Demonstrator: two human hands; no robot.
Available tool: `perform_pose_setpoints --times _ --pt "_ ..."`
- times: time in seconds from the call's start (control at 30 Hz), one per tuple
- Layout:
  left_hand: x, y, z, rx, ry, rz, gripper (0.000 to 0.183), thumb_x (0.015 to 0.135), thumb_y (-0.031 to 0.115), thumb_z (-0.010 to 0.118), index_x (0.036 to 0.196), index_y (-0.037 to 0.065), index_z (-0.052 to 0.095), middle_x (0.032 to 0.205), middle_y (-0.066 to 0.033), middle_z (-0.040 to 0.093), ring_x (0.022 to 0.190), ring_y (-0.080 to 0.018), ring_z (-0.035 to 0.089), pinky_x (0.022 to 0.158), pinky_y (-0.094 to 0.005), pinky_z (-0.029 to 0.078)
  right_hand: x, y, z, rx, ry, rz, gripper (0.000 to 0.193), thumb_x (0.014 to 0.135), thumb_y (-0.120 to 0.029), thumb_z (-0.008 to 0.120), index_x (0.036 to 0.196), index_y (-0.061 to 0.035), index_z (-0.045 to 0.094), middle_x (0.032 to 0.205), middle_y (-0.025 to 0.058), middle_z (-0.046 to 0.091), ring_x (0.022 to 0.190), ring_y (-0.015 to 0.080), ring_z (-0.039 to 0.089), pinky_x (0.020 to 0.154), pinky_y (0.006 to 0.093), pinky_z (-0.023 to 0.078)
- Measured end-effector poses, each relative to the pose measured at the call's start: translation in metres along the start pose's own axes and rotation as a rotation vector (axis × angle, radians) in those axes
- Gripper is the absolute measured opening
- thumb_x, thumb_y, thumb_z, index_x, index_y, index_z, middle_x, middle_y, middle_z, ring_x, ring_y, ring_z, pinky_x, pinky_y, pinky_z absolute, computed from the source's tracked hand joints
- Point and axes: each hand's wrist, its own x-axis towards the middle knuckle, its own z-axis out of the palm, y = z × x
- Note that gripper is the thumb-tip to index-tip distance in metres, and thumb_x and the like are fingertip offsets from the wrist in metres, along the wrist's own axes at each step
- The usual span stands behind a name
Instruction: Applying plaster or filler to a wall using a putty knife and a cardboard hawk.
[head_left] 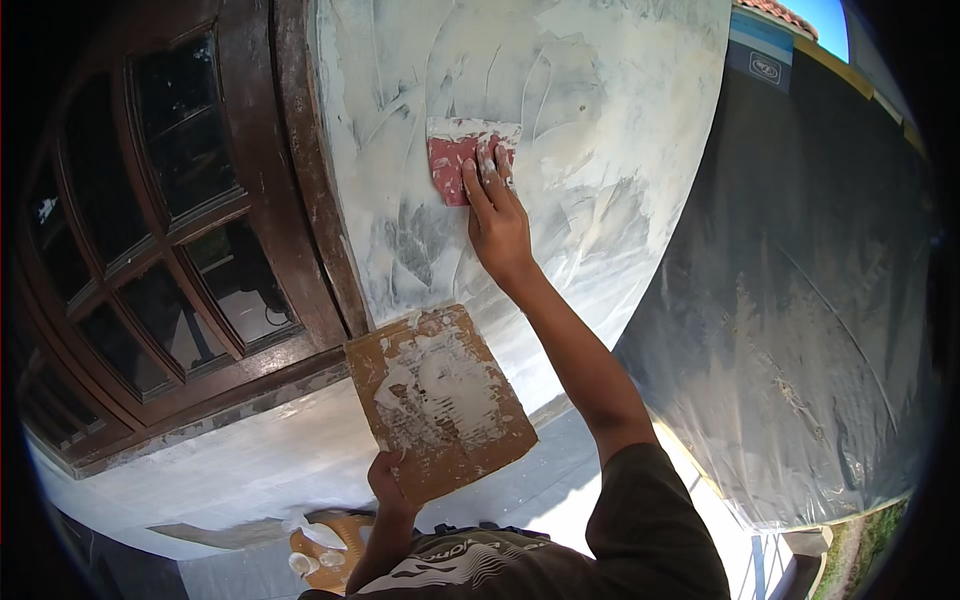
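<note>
Against the wall [580,90], my right hand [497,225] presses a red putty spreader [452,165], fingers laid over its face. White paste coats the spreader's upper edge and spots my fingertips. Uneven white and grey smears cover the wall around it. Lower down, my left hand [390,485] grips the bottom left corner of a brown board [500,425], its thumb on top and the other fingers hidden beneath. A thick patch of white putty [435,385] is spread over the board's middle.
A brown wooden window frame [305,180] with dark panes borders the wall on the left. Dark plastic sheeting [790,290] hangs at the right. On the floor at lower left lies a brown piece [345,530] with a white bag [318,532] and small pots [303,565].
</note>
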Motion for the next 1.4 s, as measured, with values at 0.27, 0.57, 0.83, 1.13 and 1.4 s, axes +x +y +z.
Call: perform_pose_setpoints --times 0.27,0.57,0.83,1.13,1.4 --pt "0.005 0.0 0.001 -0.032 0.041 0.013 0.049 0.071 0.018 0.045 0.116 -0.001 0.047 0.109 -0.017 0.056 0.098 -0.0321 0.055 0.09 -0.0423 0.043 -0.029 0.005 -0.048 0.103 0.027 0.064 0.051 0.07 0.014 0.049 0.12 0.0005 0.049 0.115 0.0209 0.053 0.114 0.0368 0.046 0.092 0.0387 0.042" --pt "0.012 -0.027 0.015 0.008 0.042 -0.018 0.046 0.071 0.018 0.046 0.113 -0.001 0.048 0.105 -0.016 0.058 0.094 -0.0311 0.057 0.087 -0.0413 0.045 0.081 0.089 -0.047 -0.141 0.178 0.28 0.043 0.073 0.008 0.045 0.116 0.0054 0.05 0.103 0.0246 0.056 0.082 0.0377 0.058 0.073 0.0384 0.048" --pt "0.012 -0.025 0.022 0.051 0.106 0.026 0.043 0.071 0.018 0.047 0.109 -0.001 0.05 0.101 -0.0152 0.059 0.091 -0.0305 0.058 0.084 -0.041 0.046 0.056 0.043 -0.014 -0.225 0.074 0.301 0.047 0.069 0.009 0.049 0.115 0.0095 0.043 0.104 0.0301 0.05 0.081 0.0406 0.056 0.07 0.0421 0.048" --pt "0.009 -0.03 0.011 0.011 0.066 -0.016 0.046 0.071 0.018 0.046 0.112 -0.001 0.049 0.104 -0.0162 0.058 0.094 -0.0319 0.057 0.086 -0.0426 0.045 0.018 0.003 -0.014 -0.141 -0.012 0.317 0.051 0.069 0.008 0.048 0.119 0.0098 0.041 0.115 0.0339 0.044 0.093 0.0441 0.053 0.079 0.0432 0.046" --pt "-0.004 -0.017 0.001 -0.037 0.049 -0.045 0.046 0.07 0.018 0.047 0.112 0.0 0.049 0.104 -0.0158 0.058 0.094 -0.032 0.057 0.087 -0.0422 0.045 -0.018 -0.035 -0.04 -0.045 -0.088 0.255 0.053 0.07 0.007 0.051 0.123 0.0036 0.043 0.109 0.0302 0.051 0.1 0.0433 0.053 0.08 0.0412 0.048"
